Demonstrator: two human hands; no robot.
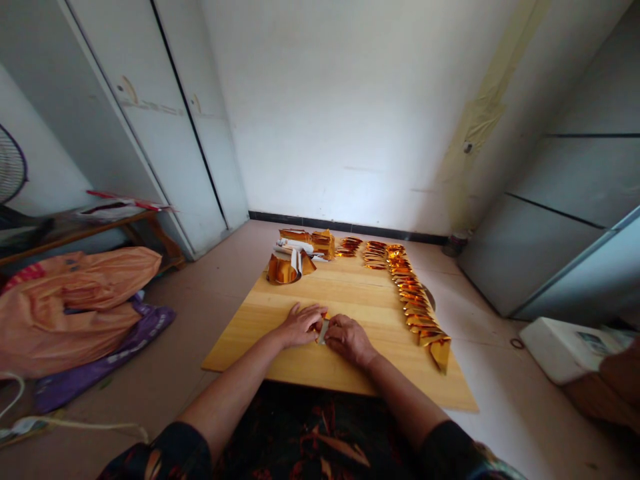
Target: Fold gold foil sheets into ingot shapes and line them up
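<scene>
On the wooden board (290, 353) close in front of me, both hands hold a small piece of gold foil paper (323, 331), its pale side partly showing. My left hand (302, 325) has its fingers closed at the paper's left edge. The right edge is pinched by my right hand (351, 339). Fingers hide much of the piece. Along the board's right side runs a row of folded gold foil pieces (413, 300), overlapping one another. A curled stack of gold foil sheets (285, 269) lies at the far left of the board.
More folded foil pieces (349, 247) lie along the far edge, beside further foil sheets (323, 243). White wall stands behind. Grey cabinets (150, 120) rise at the left. Orange and purple bags (85, 287) lie on the left floor; a white box (565, 350) sits at right.
</scene>
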